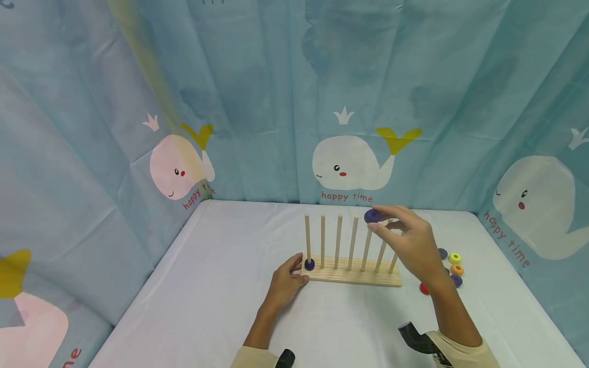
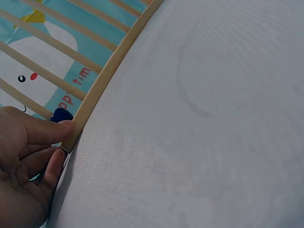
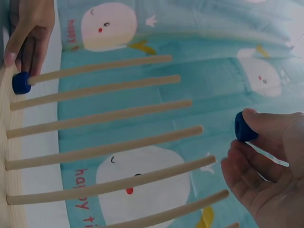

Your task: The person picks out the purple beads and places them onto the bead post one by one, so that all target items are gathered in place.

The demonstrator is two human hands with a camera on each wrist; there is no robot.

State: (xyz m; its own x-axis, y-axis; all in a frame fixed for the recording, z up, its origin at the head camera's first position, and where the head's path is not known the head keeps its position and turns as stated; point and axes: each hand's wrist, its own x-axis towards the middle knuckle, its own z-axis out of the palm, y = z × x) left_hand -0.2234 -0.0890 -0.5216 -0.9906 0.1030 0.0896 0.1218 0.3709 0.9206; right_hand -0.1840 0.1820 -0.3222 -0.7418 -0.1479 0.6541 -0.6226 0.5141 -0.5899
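Observation:
A wooden rack [image 1: 349, 277] with a row of several upright pegs stands on the white table. One dark blue bead [image 1: 310, 265] sits at the foot of its leftmost peg. My left hand [image 1: 284, 283] grips the rack's left end; in the left wrist view the thumb lies on the base's edge beside that bead. Up near the peg tops, my right hand [image 1: 409, 240] pinches another dark blue bead [image 3: 243, 127] between thumb and fingers. In the right wrist view this bead is apart from the pegs, its hole facing them.
Right of the rack lie several loose beads: a yellow one [image 1: 454, 258], an orange one [image 1: 456, 270], a red one [image 1: 424, 289] partly behind the right forearm, and some purple-blue ones [image 1: 456, 280]. A blue curtain [image 1: 257, 102] with whale prints hangs around the table [image 1: 202, 286].

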